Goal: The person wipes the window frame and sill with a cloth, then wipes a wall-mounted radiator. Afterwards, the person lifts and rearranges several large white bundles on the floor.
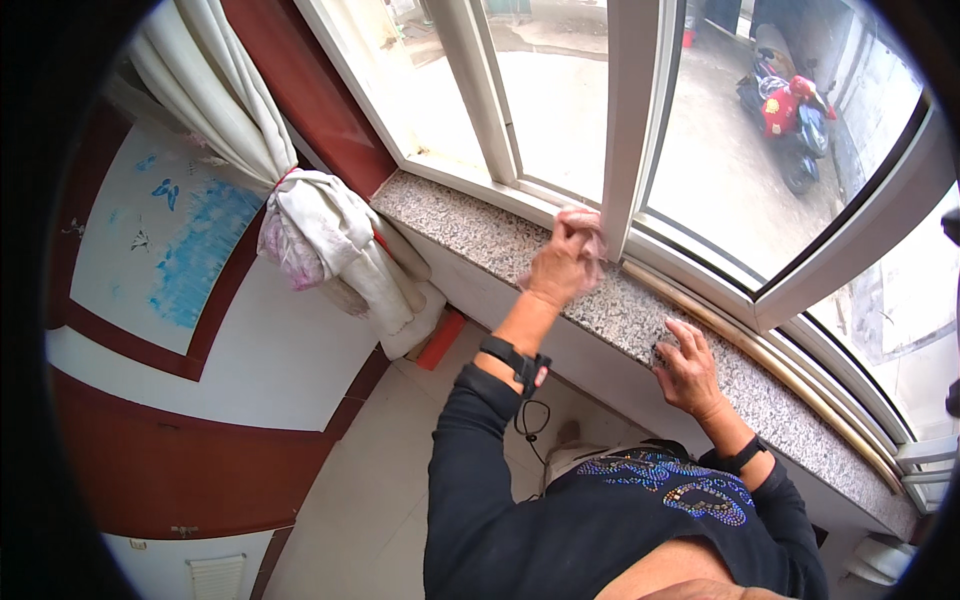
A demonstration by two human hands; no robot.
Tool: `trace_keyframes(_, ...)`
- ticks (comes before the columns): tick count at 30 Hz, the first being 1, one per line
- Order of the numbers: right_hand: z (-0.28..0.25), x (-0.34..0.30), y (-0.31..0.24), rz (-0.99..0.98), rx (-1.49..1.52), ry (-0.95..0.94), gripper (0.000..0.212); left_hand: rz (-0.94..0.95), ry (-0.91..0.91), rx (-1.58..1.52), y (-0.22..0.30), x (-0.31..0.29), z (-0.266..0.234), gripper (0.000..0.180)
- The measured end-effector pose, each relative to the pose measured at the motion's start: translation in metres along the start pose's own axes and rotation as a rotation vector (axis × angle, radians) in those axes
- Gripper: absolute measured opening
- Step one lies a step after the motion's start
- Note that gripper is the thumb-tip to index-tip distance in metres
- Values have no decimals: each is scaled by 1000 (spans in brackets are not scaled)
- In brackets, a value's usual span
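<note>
My left hand (558, 265) is closed around a crumpled pinkish cloth (592, 238). It presses the cloth near the foot of the white window frame (625, 130), above the speckled granite sill (460, 228). The fingers are partly hidden by the hand and the cloth. Farther right, my right hand (690, 372) rests at the sill's near edge with nothing in it, its fingers slightly bent and apart. Behind that hand, a long wooden pole (760, 352) lies along the sill beside the window track.
A tied white curtain (315, 225) hangs at the sill's left end. Below it, a red block-shaped object (440, 338) stands near the tiled floor (395, 450). A dark cable (532, 425) hangs by my body. Through the glass, a red scooter (795, 110) stands outside.
</note>
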State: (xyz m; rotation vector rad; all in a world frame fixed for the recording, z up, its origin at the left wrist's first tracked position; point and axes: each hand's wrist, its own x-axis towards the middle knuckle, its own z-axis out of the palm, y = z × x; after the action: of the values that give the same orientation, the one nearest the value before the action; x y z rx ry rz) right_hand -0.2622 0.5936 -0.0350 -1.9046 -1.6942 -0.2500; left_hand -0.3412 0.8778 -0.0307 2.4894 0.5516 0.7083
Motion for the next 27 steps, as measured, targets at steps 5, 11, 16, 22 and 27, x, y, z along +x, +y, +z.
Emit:
trace_keyframes(5, 0, -1, 0, 2, -5, -9, 37, -50, 200, 408, -16, 6, -5, 40)
trace_keyframes(11, -2, -1, 2, 1, 2, 2, 39, -271, 206, 291, -42, 4, -7, 28)
trace_keyframes(16, -1, -6, 4, 8, 33, -3, 43, -156, 113, 280, 9, -29, 36, 30)
trace_keyframes(22, 9, -13, 15, -58, 95, 149, 42, -86, -49, 27, 48, -40, 47, 28)
trace_keyframes(27, -12, -30, 12, -33, 146, 232, 43, -354, 303, -857, 72, -68, 19, 30)
